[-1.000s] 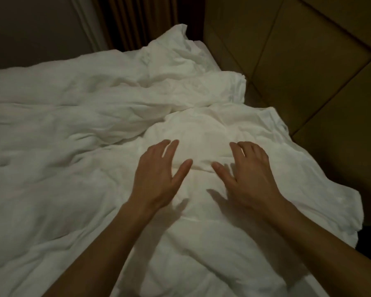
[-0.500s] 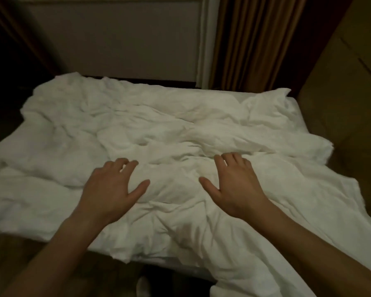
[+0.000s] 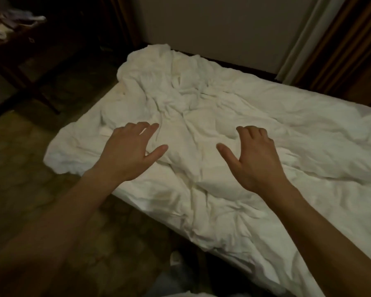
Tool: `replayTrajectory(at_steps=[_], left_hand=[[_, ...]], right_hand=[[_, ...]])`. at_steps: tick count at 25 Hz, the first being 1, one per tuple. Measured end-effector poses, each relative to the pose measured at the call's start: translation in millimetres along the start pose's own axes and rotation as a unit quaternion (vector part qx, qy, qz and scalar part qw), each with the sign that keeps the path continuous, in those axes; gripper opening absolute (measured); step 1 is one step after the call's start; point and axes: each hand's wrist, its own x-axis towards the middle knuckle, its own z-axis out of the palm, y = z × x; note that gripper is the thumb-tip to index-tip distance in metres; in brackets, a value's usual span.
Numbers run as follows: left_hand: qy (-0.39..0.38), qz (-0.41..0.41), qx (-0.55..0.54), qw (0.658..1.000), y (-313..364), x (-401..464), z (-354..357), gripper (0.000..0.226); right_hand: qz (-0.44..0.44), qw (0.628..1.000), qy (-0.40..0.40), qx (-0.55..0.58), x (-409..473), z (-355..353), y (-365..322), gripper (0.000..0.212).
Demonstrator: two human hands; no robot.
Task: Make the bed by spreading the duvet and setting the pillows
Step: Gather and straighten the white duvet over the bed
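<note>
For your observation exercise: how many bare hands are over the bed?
2. The left hand is above the crumpled white duvet near its left edge; the right hand is above its middle. None hidden.

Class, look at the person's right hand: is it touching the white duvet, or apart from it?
Cannot tell. The head view shows the right hand spread over the duvet, but neither contact nor gap is plain.

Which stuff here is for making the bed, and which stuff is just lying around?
For making the bed:
- duvet, white and crumpled
- left hand, fingers spread over it
- right hand, fingers spread over it

Just lying around:
- clothes piled on the dark furniture, far left
- curtain
- floor

No pillow can be made out.
</note>
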Motion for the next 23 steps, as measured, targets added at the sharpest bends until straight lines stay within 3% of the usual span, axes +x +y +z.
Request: replayTrajectory(at_steps=[4,12,20,23], left_hand=[[-0.024,-0.003,0.002,1.000,-46.5,18.1,3.1,0.077],[0.021,-0.006,-0.009,1.000,-151.2,39.3,-18.9,0.078],[0.009,-0.020,0.034,0.999,-416.8,36.8,-40.6,0.079],[0.003,-0.031,0.031,0.999,-516.5,35.3,-62.7,0.079]], right_hand=[[-0.009,1.000,-0.002,0.015,27.8,20.6,-45.9,0.078],[-0.049,0.999,0.011,-0.013,95.1,32.8,-134.9,0.076],[-0.094,0.994,0.043,-0.032,200.0,122.0,-360.1,0.079],[-0.066,0.997,0.028,-0.011,235.8,147.8,-449.4,0.078]])
